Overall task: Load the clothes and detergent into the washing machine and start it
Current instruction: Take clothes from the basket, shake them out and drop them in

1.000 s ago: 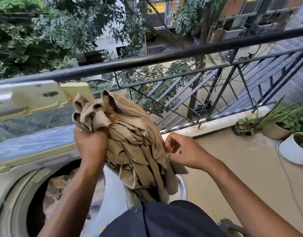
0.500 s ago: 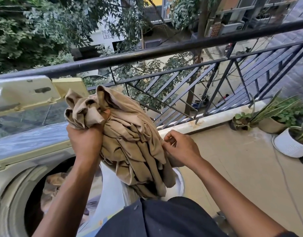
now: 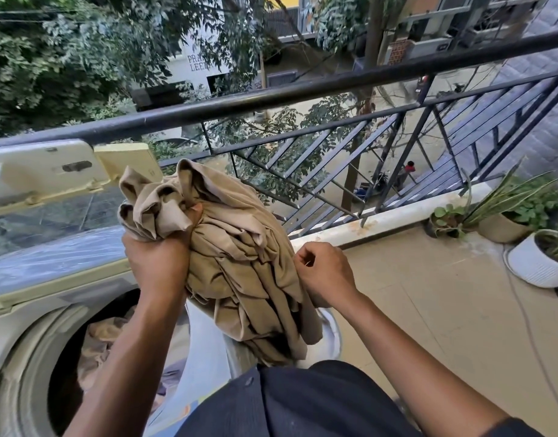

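Your left hand [image 3: 151, 263] is clamped on the top of a bunched tan garment [image 3: 246, 266], which hangs above and just right of the washing machine drum opening [image 3: 82, 357]. The lower folds of the garment reach down to the open machine door [image 3: 329, 337]. Your right hand [image 3: 325, 272] is at the garment's right edge with its fingers curled against the cloth; whether it pinches a fold cannot be told from this view.

Task status: loading is partly done. Other tan cloth [image 3: 98, 342] already lies inside the drum opening. The held garment is not yet in. No detergent is visible, the door is not closed, and the machine has not been started; all of these steps remain.

Compared with the earlier frames, the garment sits in nearly the same place relative to the drum opening, and your left hand keeps the same grip. Your right hand has moved closer to the cloth, from a short way right of it to touching its edge.

Right of the drum opening, beyond the garment, a black balcony railing [image 3: 303, 93] runs across, with potted plants [image 3: 523, 234] on the floor.
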Action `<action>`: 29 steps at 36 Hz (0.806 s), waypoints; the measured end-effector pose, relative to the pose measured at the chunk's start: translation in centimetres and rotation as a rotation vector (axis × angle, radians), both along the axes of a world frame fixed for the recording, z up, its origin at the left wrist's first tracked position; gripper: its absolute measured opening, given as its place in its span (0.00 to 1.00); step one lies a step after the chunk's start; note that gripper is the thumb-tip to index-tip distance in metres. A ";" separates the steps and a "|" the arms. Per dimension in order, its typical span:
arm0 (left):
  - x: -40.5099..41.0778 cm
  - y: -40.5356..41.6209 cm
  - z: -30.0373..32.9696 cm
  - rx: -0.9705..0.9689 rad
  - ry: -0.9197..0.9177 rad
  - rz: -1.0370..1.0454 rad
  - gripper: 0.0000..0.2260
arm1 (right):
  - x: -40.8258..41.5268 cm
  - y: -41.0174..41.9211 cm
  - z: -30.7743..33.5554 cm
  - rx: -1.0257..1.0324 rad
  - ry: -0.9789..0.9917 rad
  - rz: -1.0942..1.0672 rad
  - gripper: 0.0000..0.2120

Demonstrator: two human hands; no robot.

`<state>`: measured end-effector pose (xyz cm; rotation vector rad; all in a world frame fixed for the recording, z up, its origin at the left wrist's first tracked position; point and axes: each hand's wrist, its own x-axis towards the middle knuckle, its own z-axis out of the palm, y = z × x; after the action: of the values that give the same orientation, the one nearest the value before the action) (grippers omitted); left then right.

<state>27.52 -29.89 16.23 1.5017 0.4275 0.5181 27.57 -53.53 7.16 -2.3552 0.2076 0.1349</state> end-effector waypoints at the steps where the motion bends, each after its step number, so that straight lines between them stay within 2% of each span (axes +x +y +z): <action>1: 0.0 0.0 0.0 -0.002 -0.003 -0.001 0.24 | 0.1 0.0 -0.1 0.007 0.015 -0.010 0.10; 5: -0.1 0.3 -0.2 -0.017 0.007 0.021 0.23 | 0.4 -1.0 -0.8 -0.018 0.085 -0.095 0.09; 7: -0.1 0.4 -0.2 -0.020 0.005 0.031 0.21 | 0.4 -2.1 -1.6 -0.073 0.123 -0.154 0.12; 10: -0.1 0.5 -0.1 -0.037 -0.001 0.050 0.25 | 0.1 -4.5 -3.6 -0.245 0.217 -0.206 0.19; 13: 0.0 0.9 -0.3 -0.044 0.004 0.073 0.27 | -1.0 -7.4 -6.0 -0.438 0.343 -0.210 0.14; 17: 0.1 1.1 -0.1 -0.053 0.015 0.103 0.17 | -3.1 -11.0 -8.8 -0.503 0.493 -0.226 0.15; 20: 0.0 1.0 0.1 -0.079 0.013 0.137 0.13 | -3.9 -12.7 -9.4 -0.498 0.554 -0.281 0.12; 24: 0.0 0.5 0.0 -0.067 0.018 0.162 0.11 | -3.1 -12.2 -8.2 -0.472 0.465 -0.301 0.09; 26: 0.0 0.3 -0.2 -0.056 0.026 0.169 0.11 | -2.2 -10.8 -7.1 -0.357 0.371 -0.236 0.08; 29: -0.1 0.0 0.1 -0.051 0.053 0.186 0.12 | -1.3 -8.1 -5.2 -0.078 0.197 -0.033 0.09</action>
<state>27.40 -29.86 16.33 1.4360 0.6212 0.6099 26.27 -61.62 1.92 -2.4139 0.3522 0.3493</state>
